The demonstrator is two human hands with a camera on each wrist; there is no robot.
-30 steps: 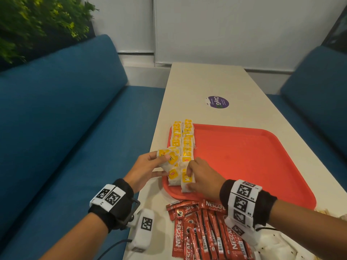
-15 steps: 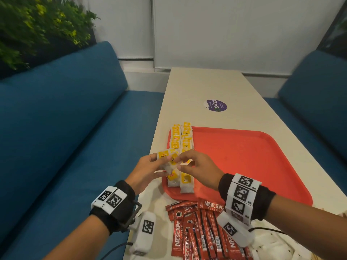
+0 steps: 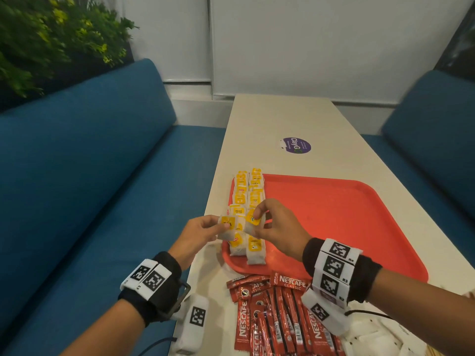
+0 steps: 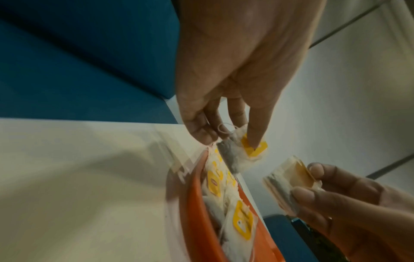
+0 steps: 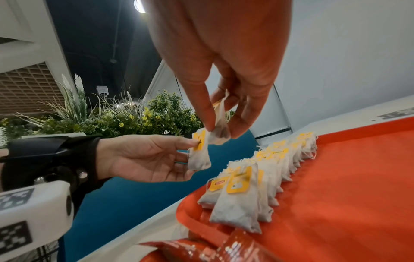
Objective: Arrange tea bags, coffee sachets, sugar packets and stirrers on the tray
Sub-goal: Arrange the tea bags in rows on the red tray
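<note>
Two rows of white tea bags with yellow tags lie along the left side of the red tray. My left hand pinches a tea bag just above the tray's near-left corner. My right hand pinches a second tea bag right beside it, by thumb and fingertips. The right wrist view shows this tea bag hanging above the left hand's tea bag. The left wrist view shows the two tea bags slightly apart. Red coffee sachets lie on the table in front of the tray.
The long cream table carries a purple sticker beyond the tray. White packets lie at the near right. Blue sofas flank the table, with plants at the back left. Most of the tray's floor is bare.
My right hand left the front tea bag on the tray, reached to my left hand, and took a tea bag from it. The two hands now hold their bags slightly apart.
</note>
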